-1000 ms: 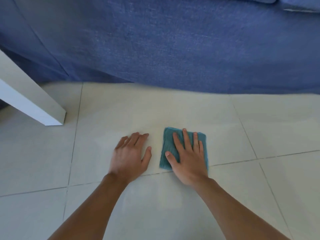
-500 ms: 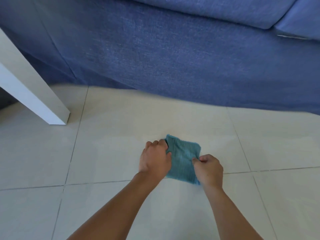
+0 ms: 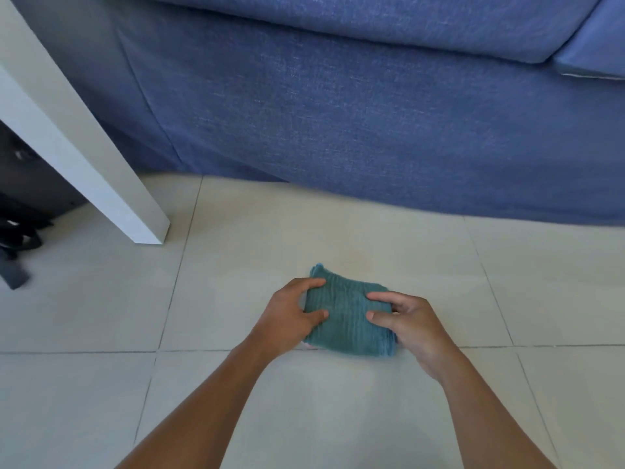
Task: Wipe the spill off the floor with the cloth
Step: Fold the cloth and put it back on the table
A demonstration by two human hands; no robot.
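Note:
A folded teal cloth (image 3: 348,316) lies on the pale tiled floor (image 3: 338,418), just above a grout line. My left hand (image 3: 287,319) grips its left edge, thumb and fingers pinching the fabric. My right hand (image 3: 406,319) grips its right edge in the same way. A small pinkish mark (image 3: 309,346) shows at the cloth's lower left corner. No other spill is visible on the tiles around the cloth.
A blue fabric sofa (image 3: 372,113) fills the back of the view, its skirt reaching the floor. A white table leg (image 3: 111,184) stands at the left. Dark bags or straps (image 3: 20,231) lie at the far left edge.
My right hand lay flat on the cloth and my left hand flat on the floor; both now hold the cloth's edges. The cloth looks folded thicker. The view has tilted up.

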